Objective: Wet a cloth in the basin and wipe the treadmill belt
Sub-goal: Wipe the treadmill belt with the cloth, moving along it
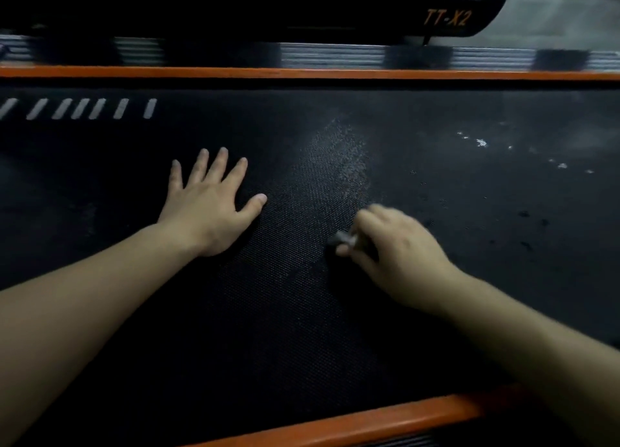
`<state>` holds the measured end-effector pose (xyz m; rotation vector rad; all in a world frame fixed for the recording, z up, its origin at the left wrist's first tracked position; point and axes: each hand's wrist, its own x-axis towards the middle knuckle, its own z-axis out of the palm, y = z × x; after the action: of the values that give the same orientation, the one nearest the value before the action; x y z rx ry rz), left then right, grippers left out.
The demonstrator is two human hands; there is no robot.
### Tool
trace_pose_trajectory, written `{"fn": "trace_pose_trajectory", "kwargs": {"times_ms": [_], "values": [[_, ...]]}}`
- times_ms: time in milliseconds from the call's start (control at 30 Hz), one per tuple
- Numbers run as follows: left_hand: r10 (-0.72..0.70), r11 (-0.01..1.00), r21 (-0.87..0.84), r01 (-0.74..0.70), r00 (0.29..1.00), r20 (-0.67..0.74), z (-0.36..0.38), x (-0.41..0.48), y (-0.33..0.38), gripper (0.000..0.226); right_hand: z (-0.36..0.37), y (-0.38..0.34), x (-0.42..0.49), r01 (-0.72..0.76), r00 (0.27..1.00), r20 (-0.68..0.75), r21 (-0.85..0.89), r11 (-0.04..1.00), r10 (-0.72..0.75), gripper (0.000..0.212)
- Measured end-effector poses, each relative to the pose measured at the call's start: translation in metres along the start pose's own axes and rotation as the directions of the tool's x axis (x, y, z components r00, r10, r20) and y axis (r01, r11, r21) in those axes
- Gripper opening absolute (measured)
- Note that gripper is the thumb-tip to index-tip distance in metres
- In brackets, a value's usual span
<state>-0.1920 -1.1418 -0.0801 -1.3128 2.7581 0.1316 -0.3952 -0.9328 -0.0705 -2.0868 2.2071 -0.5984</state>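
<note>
The black textured treadmill belt (302, 312) fills most of the head view. My left hand (211, 205) lies flat on the belt with fingers spread. To its right, my right hand (392, 248) is curled around a small dark grey cloth (342, 239), of which only a bunched end shows by the thumb. The hand and cloth press on the belt. A paler streak (345, 158) runs up the belt just beyond the right hand. The basin is not in view.
Orange side rails border the belt at the far edge (302, 73) and the near edge (352, 423). Beyond the far rail lies a ribbed grey strip (332, 56) and a black frame marked TT-X2 (446, 19). White specks (481, 142) dot the belt at right.
</note>
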Motion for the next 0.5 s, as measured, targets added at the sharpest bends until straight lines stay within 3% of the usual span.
{"fn": "trace_pose_trajectory", "kwargs": {"times_ms": [100,233,300,400,500], "values": [[-0.011,1.0,0.017,0.011,1.0,0.011,-0.004,-0.004,0.004,0.085,-0.007,0.014,-0.008,0.035,0.999,0.022,-0.018,0.999,-0.034,0.04],[-0.026,1.0,-0.008,0.027,0.999,0.045,-0.007,-0.022,0.016,0.084,-0.018,0.052,0.004,-0.169,0.984,-0.073,-0.058,0.984,0.164,0.039],[-0.009,0.999,-0.033,0.011,0.998,0.064,-0.003,-0.039,0.03,0.083,-0.015,0.036,-0.016,-0.074,0.995,-0.073,-0.052,0.996,0.07,0.037],[0.039,0.998,-0.046,-0.035,0.995,0.086,0.002,-0.069,0.056,0.081,-0.016,0.001,-0.058,0.105,0.991,0.075,0.027,0.994,-0.107,0.037],[0.057,0.998,-0.045,-0.053,0.993,0.106,0.008,-0.095,0.079,0.076,-0.021,0.019,-0.053,0.121,0.991,0.053,0.026,0.992,-0.122,0.038]]}}
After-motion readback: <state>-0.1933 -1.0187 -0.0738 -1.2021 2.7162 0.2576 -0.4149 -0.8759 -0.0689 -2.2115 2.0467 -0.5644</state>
